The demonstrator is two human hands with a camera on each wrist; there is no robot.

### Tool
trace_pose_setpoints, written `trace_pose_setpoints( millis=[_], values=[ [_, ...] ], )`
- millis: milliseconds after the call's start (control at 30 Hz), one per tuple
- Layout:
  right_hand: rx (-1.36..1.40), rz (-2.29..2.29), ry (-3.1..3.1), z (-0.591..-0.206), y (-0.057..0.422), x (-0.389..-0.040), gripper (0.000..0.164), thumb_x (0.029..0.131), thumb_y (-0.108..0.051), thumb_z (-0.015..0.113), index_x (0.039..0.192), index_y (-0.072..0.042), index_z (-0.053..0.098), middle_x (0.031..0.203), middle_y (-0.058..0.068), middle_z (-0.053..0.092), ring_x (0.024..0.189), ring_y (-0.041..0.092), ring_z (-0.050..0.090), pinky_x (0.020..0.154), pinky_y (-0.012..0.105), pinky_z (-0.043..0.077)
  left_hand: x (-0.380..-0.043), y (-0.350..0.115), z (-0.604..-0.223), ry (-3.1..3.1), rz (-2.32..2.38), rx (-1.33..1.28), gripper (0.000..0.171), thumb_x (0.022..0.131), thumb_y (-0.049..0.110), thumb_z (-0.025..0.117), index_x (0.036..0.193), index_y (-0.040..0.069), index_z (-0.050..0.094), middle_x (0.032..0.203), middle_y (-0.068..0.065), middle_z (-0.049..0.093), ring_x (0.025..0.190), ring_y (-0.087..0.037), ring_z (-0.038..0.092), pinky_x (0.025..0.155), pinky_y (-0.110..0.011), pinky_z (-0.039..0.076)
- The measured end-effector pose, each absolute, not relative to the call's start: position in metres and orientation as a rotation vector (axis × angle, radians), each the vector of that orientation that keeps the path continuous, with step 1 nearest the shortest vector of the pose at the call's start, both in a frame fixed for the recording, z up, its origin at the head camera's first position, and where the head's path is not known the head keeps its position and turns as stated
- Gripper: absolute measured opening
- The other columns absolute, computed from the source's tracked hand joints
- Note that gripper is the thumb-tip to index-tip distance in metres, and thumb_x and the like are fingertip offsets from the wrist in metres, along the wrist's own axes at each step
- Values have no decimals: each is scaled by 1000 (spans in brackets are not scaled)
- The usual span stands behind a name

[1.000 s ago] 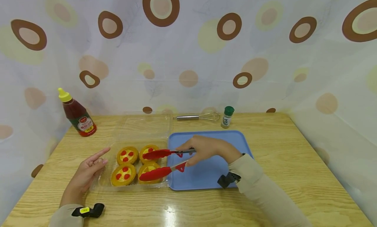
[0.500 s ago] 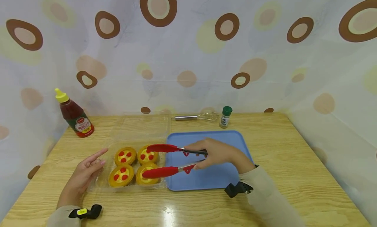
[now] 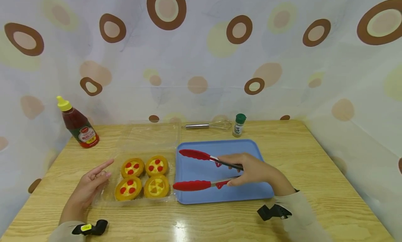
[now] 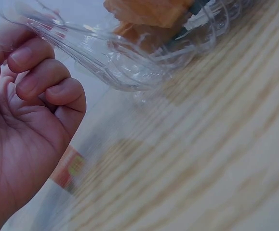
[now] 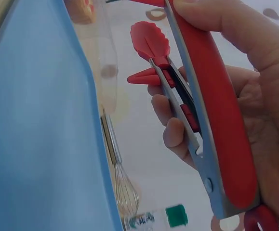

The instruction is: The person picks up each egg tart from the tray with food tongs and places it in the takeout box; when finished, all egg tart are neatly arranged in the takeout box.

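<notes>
While the right hand [image 3: 257, 172] holds red-tipped metal tongs [image 3: 204, 170] spread wide above the blue plastic tray [image 3: 254, 147], 4 round yellow tarts [image 3: 142, 177] sit left of their tips in a clear plastic box [image 3: 147, 137]; the left hand [image 3: 89, 186], index finger extended, rests at the box's left edge.

Four tarts [image 3: 143, 178] sit in one clear box [image 3: 147, 137], just right of the left hand [image 3: 88, 189]. One pair of tongs [image 3: 205, 170] is in the right hand [image 3: 257, 172], over one blue tray [image 3: 251, 147]. Beyond that hand are one whisk [image 3: 208, 125] and one shaker [image 3: 239, 124]. One sauce bottle [image 3: 76, 123] stands beyond the left hand. Two hands, each with one wrist camera; the left one [image 3: 91, 228], the right one [image 3: 271, 211].
</notes>
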State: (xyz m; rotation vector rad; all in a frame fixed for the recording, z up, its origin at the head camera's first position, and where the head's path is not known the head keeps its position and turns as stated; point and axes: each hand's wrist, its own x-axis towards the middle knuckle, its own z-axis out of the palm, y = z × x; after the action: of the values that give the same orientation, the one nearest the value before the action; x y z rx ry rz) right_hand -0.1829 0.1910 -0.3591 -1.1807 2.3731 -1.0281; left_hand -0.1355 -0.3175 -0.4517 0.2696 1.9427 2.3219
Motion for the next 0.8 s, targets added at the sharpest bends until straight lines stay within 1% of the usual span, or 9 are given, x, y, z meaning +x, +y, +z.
trace_pose_setpoints(
  millis=[133,233,367,433,500,567,633,700,800],
  values=[
    [-1102,-1036,2422,-363,211,-180,72,80,-27,77,139,-2,45,136,17,50,82,28,51,64,32,47,-135,-316,-451,1945,2320,220,45,99,0,43,125,32,60,64,2,34,59,-20,22,53,-24,32],
    [-1039,-1026,2472,-367,226,-177,73,80,-28,77,139,0,45,137,20,47,96,30,54,72,31,50,-134,-316,-451,1943,2315,195,45,99,0,43,125,32,60,65,3,37,60,-20,24,56,-20,38],
    [-989,-1019,2536,-374,245,-172,75,79,-28,77,139,3,43,138,23,46,117,36,51,82,35,52,-132,-317,-450,1929,2319,209,46,99,-1,41,126,32,60,64,-1,29,58,-21,21,58,-20,40],
    [-961,-1022,2572,-378,254,-169,76,79,-28,78,138,5,43,137,24,46,118,37,51,82,36,52,-131,-318,-449,1926,2322,225,46,99,-2,41,126,31,59,64,-2,25,57,-21,19,60,-19,41],
    [-911,-1030,2610,-382,264,-166,76,78,-27,78,138,5,44,134,24,49,109,35,55,77,34,53,-131,-319,-449,1932,2323,238,47,99,-2,41,127,31,59,64,-3,23,56,-22,18,60,-19,42],
    [-849,-1017,2671,-386,274,-162,77,77,-28,79,138,5,44,133,23,50,106,30,56,77,30,52,-132,-319,-448,1932,2323,247,47,99,-2,41,127,31,59,64,-3,23,56,-22,18,60,-19,41],
    [-791,-1022,2718,-387,285,-157,77,77,-28,79,138,3,44,132,22,50,96,22,56,71,26,51,-132,-318,-449,1928,2328,248,48,99,-3,40,127,31,59,64,-3,23,56,-22,18,59,-19,41],
    [-727,-1049,2752,-388,294,-153,76,78,-26,79,139,3,44,128,22,52,80,15,54,62,23,47,-133,-318,-449,1920,2335,248,48,99,-3,40,126,31,59,64,-3,23,56,-21,18,59,-19,41],
    [-618,-1076,2799,-387,307,-149,77,78,-24,78,140,3,41,122,22,55,69,11,46,54,24,41,-134,-317,-451,1902,2348,254,47,99,-3,40,126,30,60,65,-3,23,57,-21,18,59,-19,40]
  ],
)
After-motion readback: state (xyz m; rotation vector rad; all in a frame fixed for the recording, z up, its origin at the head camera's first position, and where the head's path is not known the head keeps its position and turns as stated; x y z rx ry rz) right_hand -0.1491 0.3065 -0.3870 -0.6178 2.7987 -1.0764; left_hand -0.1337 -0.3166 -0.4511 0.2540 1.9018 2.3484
